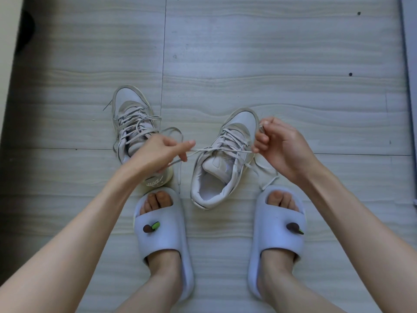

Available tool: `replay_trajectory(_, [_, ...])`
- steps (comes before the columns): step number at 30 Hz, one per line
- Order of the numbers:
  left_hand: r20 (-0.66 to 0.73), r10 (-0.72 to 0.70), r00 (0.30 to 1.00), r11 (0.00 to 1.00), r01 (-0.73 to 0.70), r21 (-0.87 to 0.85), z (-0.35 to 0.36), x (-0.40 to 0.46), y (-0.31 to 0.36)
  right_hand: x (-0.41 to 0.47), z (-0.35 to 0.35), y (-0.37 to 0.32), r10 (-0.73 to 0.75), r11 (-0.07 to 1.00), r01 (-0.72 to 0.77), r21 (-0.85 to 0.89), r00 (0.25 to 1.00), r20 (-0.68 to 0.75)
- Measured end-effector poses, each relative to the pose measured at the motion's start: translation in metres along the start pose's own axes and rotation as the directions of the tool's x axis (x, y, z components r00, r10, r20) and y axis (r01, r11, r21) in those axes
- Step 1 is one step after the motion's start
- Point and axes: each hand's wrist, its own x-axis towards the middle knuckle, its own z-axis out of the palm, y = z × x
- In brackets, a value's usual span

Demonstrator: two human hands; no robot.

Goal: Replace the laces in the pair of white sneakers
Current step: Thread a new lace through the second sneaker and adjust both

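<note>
Item: two white sneakers on a tiled floor, lace in my hands.

Bottom of frame: my feet in pale slides [276, 233]. Above them, centre: my left hand [155, 154] pinches the lace [216, 149] between thumb and fingers; my right hand [279, 145] pinches its other end, the lace stretched across the right sneaker [223, 159]. Left of centre: left sneaker [133, 123], laced loosely, partly behind my left hand.

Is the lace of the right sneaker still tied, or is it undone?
Undone. The right sneaker shows no knot: the left hand and right hand pull its lace taut between them.
</note>
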Motion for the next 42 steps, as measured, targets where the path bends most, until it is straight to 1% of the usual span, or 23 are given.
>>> replay_trajectory(2, [-0.02, 0.098, 0.995, 0.995, -0.098, 0.014, 0.005, 0.001, 0.001, 0.002, -0.006, 0.0, -0.082, 0.965, 0.056, -0.256, 0.992, -0.092])
replay_trajectory(3, [-0.048, 0.125, 0.991, 0.99, -0.128, -0.058, 0.008, 0.003, 0.001, 0.002, -0.011, 0.002, -0.161, 0.872, 0.085, -0.482, 0.98, -0.119])
replay_trajectory(5, [-0.103, 0.114, 0.988, 0.951, -0.138, -0.276, 0.012, 0.008, 0.0, 0.0, -0.027, 0.009, -0.275, 0.525, 0.078, -0.847, 0.958, -0.082])
replay_trajectory(7, [-0.118, 0.06, 0.991, 0.858, -0.112, -0.502, 0.016, 0.013, 0.0, -0.003, -0.042, 0.013, -0.23, 0.212, 0.016, -0.977, 0.973, -0.035])
replay_trajectory(8, [-0.115, 0.037, 0.993, 0.803, -0.098, -0.587, 0.017, 0.015, 0.0, -0.005, -0.048, 0.014, -0.174, 0.136, 0.0, -0.991, 0.985, -0.024])
replay_trajectory(9, [-0.11, 0.017, 0.994, 0.761, -0.084, -0.643, 0.018, 0.017, 0.0, -0.008, -0.052, 0.015, -0.116, 0.124, -0.016, -0.992, 0.993, -0.03])
replay_trajectory(12, [-0.059, 0.009, 0.998, 0.8, -0.042, -0.599, 0.015, 0.02, -0.002, -0.014, -0.048, 0.014, -0.041, 0.25, -0.026, -0.968, 0.998, -0.038])
replay_trajectory(15, [0.043, 0.038, 0.998, 0.958, -0.024, -0.284, 0.015, 0.02, 0.001, -0.013, -0.041, 0.01, -0.143, 0.531, 0.039, -0.846, 0.989, -0.044])
replay_trajectory(17, [0.018, 0.049, 0.999, 0.978, -0.045, -0.202, 0.02, 0.018, 0.005, -0.011, -0.039, 0.004, -0.19, 0.737, 0.079, -0.672, 0.977, -0.093])
replay_trajectory(20, [-0.064, 0.018, 0.998, 0.94, -0.039, -0.34, 0.028, 0.02, 0.006, -0.01, -0.033, -0.004, -0.113, 0.961, 0.078, -0.265, 0.986, -0.12])
replay_trajectory(21, [-0.072, -0.017, 0.997, 0.912, -0.014, -0.411, 0.031, 0.02, 0.005, -0.012, -0.032, -0.008, -0.055, 0.998, 0.049, -0.049, 0.993, -0.108])
replay_trajectory(23, [-0.064, -0.099, 0.993, 0.808, 0.043, -0.588, 0.038, 0.022, 0.002, -0.016, -0.033, -0.015, 0.014, 0.942, 0.014, 0.337, 0.997, -0.08])
replay_trajectory(25, [-0.045, -0.142, 0.989, 0.718, 0.072, -0.692, 0.04, 0.021, 0.002, -0.016, -0.037, -0.018, 0.06, 0.866, 0.008, 0.5, 0.991, -0.121])
replay_trajectory(26, [-0.037, -0.146, 0.989, 0.719, 0.081, -0.691, 0.04, 0.021, 0.002, -0.015, -0.04, -0.016, 0.101, 0.891, -0.013, 0.455, 0.981, -0.169])
replay_trajectory(27, [-0.032, -0.143, 0.989, 0.741, 0.085, -0.666, 0.04, 0.021, 0.001, -0.013, -0.043, -0.013, 0.124, 0.955, -0.051, 0.292, 0.963, -0.238])
replay_trajectory(28, [-0.038, -0.131, 0.991, 0.776, 0.078, -0.626, 0.039, 0.022, 0.0, -0.011, -0.047, -0.008, 0.097, 0.995, -0.09, 0.037, 0.946, -0.308])
replay_trajectory(29, [-0.051, -0.112, 0.992, 0.814, 0.062, -0.578, 0.039, 0.022, -0.001, -0.01, -0.049, -0.002, 0.038, 0.963, -0.126, -0.239, 0.938, -0.344])
replay_trajectory(30, [-0.071, -0.083, 0.994, 0.854, 0.034, -0.52, 0.039, 0.022, -0.002, -0.01, -0.051, 0.004, -0.027, 0.867, -0.146, -0.477, 0.941, -0.337])
replay_trajectory(32, [-0.113, 0.009, 0.994, 0.925, -0.052, -0.377, 0.042, 0.02, -0.004, -0.01, -0.049, 0.014, -0.107, 0.607, -0.131, -0.784, 0.964, -0.245])
replay_trajectory(34, [-0.14, 0.103, 0.985, 0.967, -0.133, -0.219, 0.048, 0.016, -0.006, -0.01, -0.042, 0.018, -0.089, 0.328, -0.087, -0.941, 0.988, -0.123])
replay_trajectory(36, [-0.175, 0.155, 0.972, 0.979, -0.175, -0.106, 0.055, 0.012, -0.009, -0.012, -0.034, 0.018, -0.023, 0.166, -0.045, -0.985, 0.998, -0.05])
replay_trajectory(38, [-0.213, 0.144, 0.966, 0.981, -0.167, -0.095, 0.058, 0.009, -0.011, -0.015, -0.032, 0.019, -0.006, 0.21, -0.018, -0.978, 1.0, -0.019])
replay_trajectory(42, [-0.231, 0.058, 0.971, 0.986, -0.092, -0.137, 0.056, 0.009, -0.016, -0.022, -0.04, 0.022, -0.066, 0.697, -0.051, -0.716, 0.989, -0.135])
